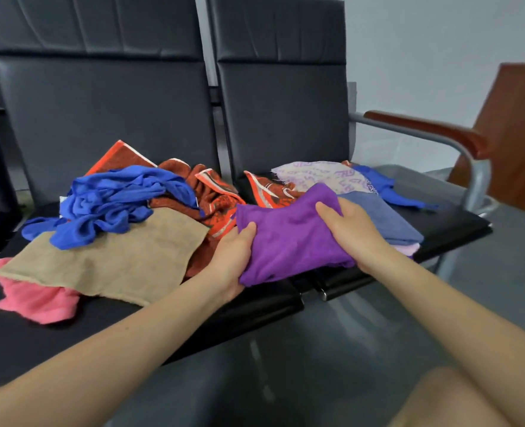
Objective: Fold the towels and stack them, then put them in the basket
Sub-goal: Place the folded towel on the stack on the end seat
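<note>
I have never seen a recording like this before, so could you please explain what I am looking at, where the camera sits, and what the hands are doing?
There is no machine here: these are a person's two bare hands, filmed by one wide-angle camera worn on the head, looking forward and down. That is why both forearms reach in from the bottom edge.

In front is a row of black seats strewn with towels. The left hand and the right hand both grip a purple towel, which sits over a folded blue-grey towel. To the left lie a flat tan towel, a crumpled blue towel, a pink towel and orange patterned towels. Behind is a pale lilac-printed towel. No basket is in view.
</note>
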A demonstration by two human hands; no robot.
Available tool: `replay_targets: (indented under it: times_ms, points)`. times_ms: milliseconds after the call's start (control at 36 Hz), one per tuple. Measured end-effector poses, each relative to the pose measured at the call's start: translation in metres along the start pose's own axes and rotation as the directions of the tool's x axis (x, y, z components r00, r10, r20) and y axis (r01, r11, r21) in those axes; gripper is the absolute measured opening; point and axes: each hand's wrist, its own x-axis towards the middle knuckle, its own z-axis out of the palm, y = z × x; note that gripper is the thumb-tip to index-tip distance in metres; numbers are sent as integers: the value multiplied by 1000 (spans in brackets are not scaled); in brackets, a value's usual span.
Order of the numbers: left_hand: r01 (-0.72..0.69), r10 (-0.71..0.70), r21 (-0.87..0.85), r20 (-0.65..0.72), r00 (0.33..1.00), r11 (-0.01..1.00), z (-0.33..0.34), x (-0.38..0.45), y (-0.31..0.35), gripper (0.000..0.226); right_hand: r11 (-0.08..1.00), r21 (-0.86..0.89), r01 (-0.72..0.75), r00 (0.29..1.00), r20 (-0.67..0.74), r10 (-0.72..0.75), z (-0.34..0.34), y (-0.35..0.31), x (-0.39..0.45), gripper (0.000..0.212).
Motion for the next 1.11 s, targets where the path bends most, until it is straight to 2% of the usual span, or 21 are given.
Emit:
replay_targets:
  times_ms: [111,222,306,361,417,444,500,556,583,639,694,722,778,806,833,889,1000,1111]
  points:
    - [-65,64,4,69,996,998,19,4,9,19,994,-57,93,993,-66,-97,-25,-4,13,21]
    - [-84,84,-6,180,980,996,53,21,24,22,983,184,-3,989,-147,31,-58,3,36,10]
    - [-110,90,62,260,961,992,80,36,31,17,963,265,-56,971,-208,114,-80,17,51,10]
    - [-101,64,121,280,958,987,94,45,27,12,980,184,-71,963,-244,116,-90,30,60,10]
    - [-67,-2,264,252,968,962,107,52,12,9,990,-36,-139,964,-233,127,-94,47,67,17]
    - [-59,-30,377,226,974,924,110,53,1,13,963,-197,-186,967,-210,144,-91,56,68,26]
    - [-96,-25,528,217,976,844,110,51,-21,29,841,-491,-225,973,-161,166,-84,70,67,43]
    - [-187,65,526,243,968,829,105,47,-37,33,721,-655,-224,974,-177,141,-78,76,64,57]
    - [-237,118,507,257,959,828,101,43,-41,31,668,-716,-202,976,-201,81,-77,73,60,61]
    - [-280,164,464,273,948,840,96,42,-48,25,566,-821,-75,966,-200,-162,-77,63,56,63]
    - [-247,147,415,258,955,875,88,43,-52,19,598,-796,92,928,-150,-343,-71,49,51,55]
    - [-220,130,400,239,962,890,84,45,-53,18,657,-738,156,934,-106,-340,-64,42,49,51]
    - [-180,114,382,189,975,906,76,51,-51,23,747,-636,194,974,37,-221,-46,33,43,56]
    - [-167,119,361,152,981,917,72,54,-48,25,726,-660,194,981,128,-146,-37,33,39,64]
    - [-159,130,339,107,986,927,69,58,-46,26,659,-723,206,975,206,-79,-29,36,37,71]
    - [-171,174,340,20,984,925,63,68,-40,28,531,-811,244,960,281,-12,-24,45,36,80]
    - [-204,246,465,-29,969,861,48,92,-35,28,570,-805,168,973,227,34,-39,55,45,75]
    - [-172,208,611,12,978,773,41,117,-36,22,575,-815,78,986,149,78,-55,66,50,74]
